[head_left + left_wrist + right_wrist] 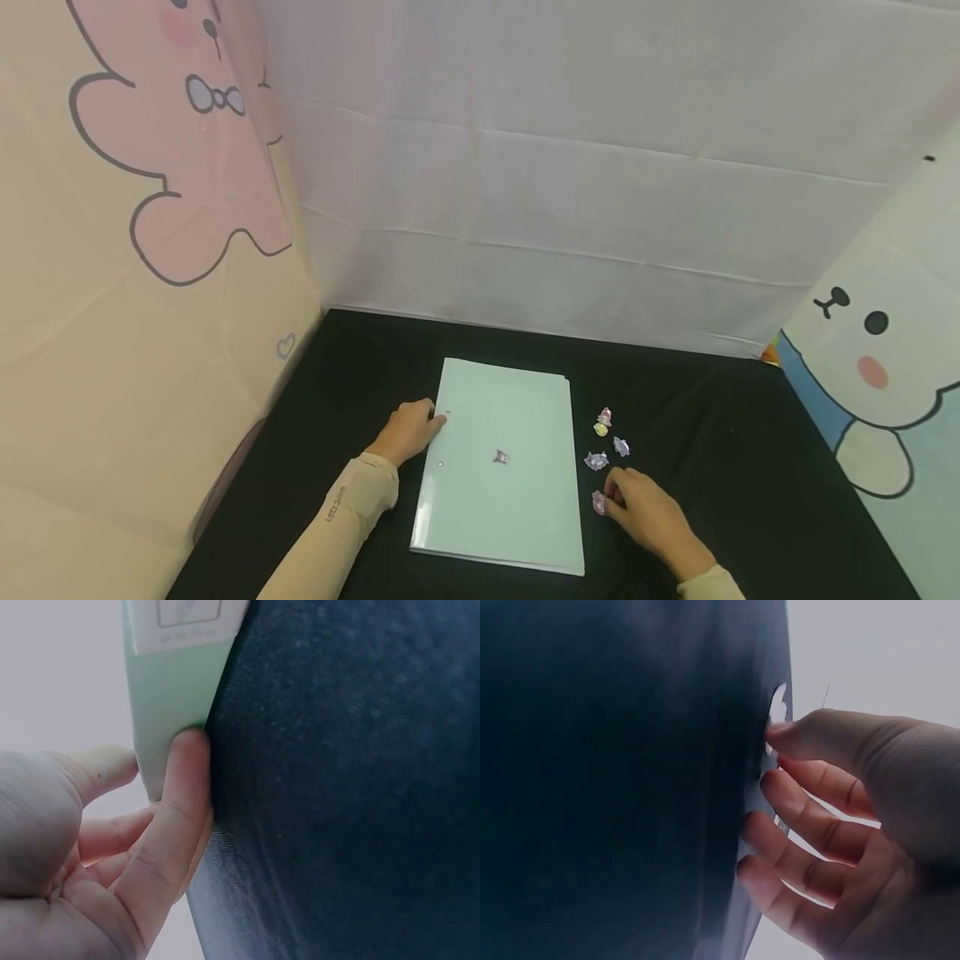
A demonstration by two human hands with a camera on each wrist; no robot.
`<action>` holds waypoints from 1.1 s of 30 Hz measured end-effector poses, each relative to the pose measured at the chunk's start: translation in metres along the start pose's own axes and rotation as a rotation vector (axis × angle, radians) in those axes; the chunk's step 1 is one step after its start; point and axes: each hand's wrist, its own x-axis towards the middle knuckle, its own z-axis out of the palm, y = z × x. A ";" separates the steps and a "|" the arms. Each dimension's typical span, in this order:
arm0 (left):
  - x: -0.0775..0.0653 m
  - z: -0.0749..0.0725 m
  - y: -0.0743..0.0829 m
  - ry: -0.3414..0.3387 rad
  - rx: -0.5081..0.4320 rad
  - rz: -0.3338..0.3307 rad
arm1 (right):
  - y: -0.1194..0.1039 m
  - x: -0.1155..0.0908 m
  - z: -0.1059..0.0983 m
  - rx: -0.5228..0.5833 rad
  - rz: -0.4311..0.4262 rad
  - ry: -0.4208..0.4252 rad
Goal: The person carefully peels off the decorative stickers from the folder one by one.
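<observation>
A pale green ring binder (517, 508) lies closed on the black cloth, with a small sticker-like charm (501, 457) near the middle of its cover. My left hand (409, 430) grips the binder's left edge, thumb on the cover. In the left wrist view its fingers (187, 769) lie along the green spine (176, 694), below a white label. To the right of the binder, my right hand (651, 512) pinches a small pinkish, shiny charm (598, 502) at the cloth. The right wrist view shows the thumb (817, 735) over its pale edge (778, 705), the other fingers curved below.
Beyond my right hand lie several more small charms: a silvery one (596, 461), a bluish one (621, 447), and a pink and yellow one (603, 422). A black cloth (720, 450) covers the table. Curtains with cartoon animals (187, 167) enclose the sides and a white sheet (570, 183) the back.
</observation>
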 end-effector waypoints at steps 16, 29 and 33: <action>0.002 0.000 0.000 0.001 0.013 -0.016 | 0.014 -0.002 -0.007 -0.065 -0.032 0.059; -0.001 -0.002 0.002 0.004 0.018 -0.008 | -0.012 0.023 -0.010 -0.030 -0.087 0.075; -0.001 -0.001 0.002 0.008 0.020 -0.011 | -0.027 0.034 -0.006 -0.023 -0.112 0.086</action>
